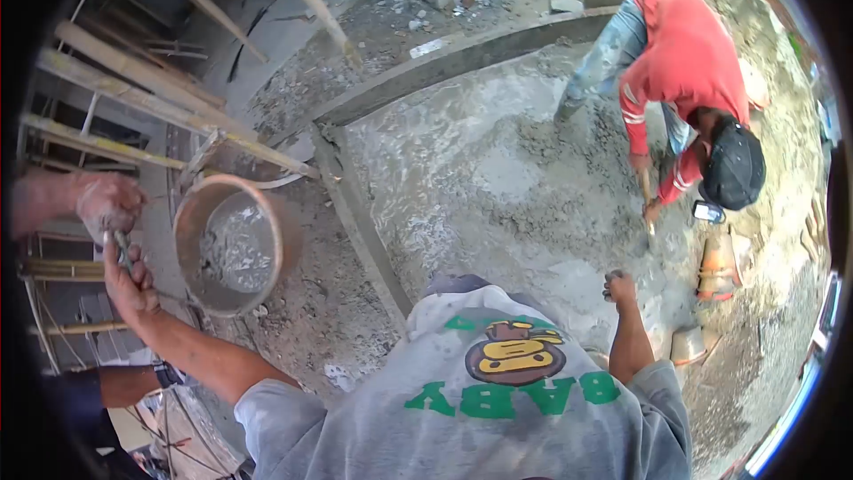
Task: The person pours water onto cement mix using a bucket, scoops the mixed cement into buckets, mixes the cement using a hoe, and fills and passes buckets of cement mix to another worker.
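Note:
My left hand (135, 283) reaches out to the left, its fingers closed round a small, slim grey-green object (123, 251) whose kind I cannot make out. Another person's cement-smeared hand (107, 202) meets it from above, close to the same object. My right hand (620, 287) is curled into a fist over the wet cement (506, 173); whatever it may hold is hidden. Just right of my left hand stands a round bucket (277, 244) with grey wet mix inside.
A co-worker in a red top (689, 44) bends over the cement, holding a wooden-handled tool (646, 187). A low concrete kerb (360, 227) borders the pour. Bamboo poles (169, 80) lean at upper left. Stacked orange buckets (718, 268) lie at right. A watch-wearing arm (133, 385) shows lower left.

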`<state>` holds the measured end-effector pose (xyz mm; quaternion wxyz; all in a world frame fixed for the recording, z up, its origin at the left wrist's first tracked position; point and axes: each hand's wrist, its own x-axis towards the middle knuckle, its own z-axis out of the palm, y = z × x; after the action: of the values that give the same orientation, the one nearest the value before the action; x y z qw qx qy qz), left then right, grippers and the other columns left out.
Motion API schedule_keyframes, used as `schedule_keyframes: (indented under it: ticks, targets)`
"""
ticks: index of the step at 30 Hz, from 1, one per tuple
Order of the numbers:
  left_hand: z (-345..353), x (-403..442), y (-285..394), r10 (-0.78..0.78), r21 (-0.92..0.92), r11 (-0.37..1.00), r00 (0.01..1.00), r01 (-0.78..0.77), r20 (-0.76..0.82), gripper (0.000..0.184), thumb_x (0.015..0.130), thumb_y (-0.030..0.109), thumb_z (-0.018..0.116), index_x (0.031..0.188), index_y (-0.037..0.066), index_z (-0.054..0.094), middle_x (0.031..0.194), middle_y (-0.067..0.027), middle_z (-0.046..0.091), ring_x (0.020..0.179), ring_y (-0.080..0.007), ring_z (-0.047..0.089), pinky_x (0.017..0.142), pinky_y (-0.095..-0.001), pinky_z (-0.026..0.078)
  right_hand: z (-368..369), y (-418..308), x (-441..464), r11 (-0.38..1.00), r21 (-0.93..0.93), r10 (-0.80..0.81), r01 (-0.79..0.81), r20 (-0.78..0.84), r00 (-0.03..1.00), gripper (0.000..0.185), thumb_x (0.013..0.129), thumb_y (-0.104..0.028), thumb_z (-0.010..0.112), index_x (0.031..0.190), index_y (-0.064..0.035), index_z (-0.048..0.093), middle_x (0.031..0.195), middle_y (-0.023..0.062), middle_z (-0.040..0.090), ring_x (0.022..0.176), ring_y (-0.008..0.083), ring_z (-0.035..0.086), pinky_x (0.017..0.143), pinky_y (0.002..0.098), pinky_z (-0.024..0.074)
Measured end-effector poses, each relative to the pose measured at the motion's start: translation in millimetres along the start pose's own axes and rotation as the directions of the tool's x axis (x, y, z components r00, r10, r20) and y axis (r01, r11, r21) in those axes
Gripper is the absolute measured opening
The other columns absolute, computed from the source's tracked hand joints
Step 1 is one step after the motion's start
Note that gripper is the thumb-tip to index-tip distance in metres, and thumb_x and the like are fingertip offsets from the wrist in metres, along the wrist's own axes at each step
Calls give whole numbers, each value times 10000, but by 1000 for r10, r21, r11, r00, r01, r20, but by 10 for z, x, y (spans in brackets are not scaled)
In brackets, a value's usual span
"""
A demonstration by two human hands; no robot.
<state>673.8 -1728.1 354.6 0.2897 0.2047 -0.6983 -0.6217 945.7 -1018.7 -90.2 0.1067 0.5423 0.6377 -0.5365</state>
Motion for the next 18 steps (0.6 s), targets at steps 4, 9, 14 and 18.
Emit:
schedule_keyframes:
  ticks: [4, 9, 14, 18]
  targets:
    - [-708, 645, 47, 129, 225, 969, 984, -100, -122, 498, 837, 442, 589, 1135, 44, 571, 939, -49, 589, 773, -139, 487, 670, -258, 344, -229, 385, -387, 998, 54, 28, -18, -188, 982, 277, 765, -126, 557, 1011, 2, 561, 691, 90, 560, 504, 165, 531, 418, 277, 412]
    - [261, -174, 106, 846, 935, 354, 421, 15, -327, 415, 821, 440, 608, 984, 68, 690, 1091, -81, 641, 942, -303, 604, 805, -368, 478, -149, 1344, -603, 987, 127, 119, -96, -190, 975, 291, 785, -147, 553, 1033, 4, 557, 723, 108, 581, 532, 190, 553, 458, 313, 461]
    - [1496, -480, -941, 55, 227, 968, 974, -106, 220, 449, 905, 273, 535, 1219, -46, 501, 1178, -159, 581, 1087, -255, 552, 925, -342, 408, 16, 2137, -1131, 877, 368, 352, -309, -56, 934, 293, 812, -155, 562, 1058, 2, 538, 736, 116, 571, 528, 206, 547, 447, 325, 462]
    - [2434, -1701, -2005, 83, 26, 993, 861, -111, 501, 269, 882, 125, 586, 1060, -74, 553, 1014, -168, 621, 953, -227, 611, 881, -311, 474, -422, 2740, -1476, 865, 338, 388, -371, 18, 922, 310, 831, -174, 572, 1086, -4, 519, 738, 118, 562, 530, 209, 544, 431, 326, 456]
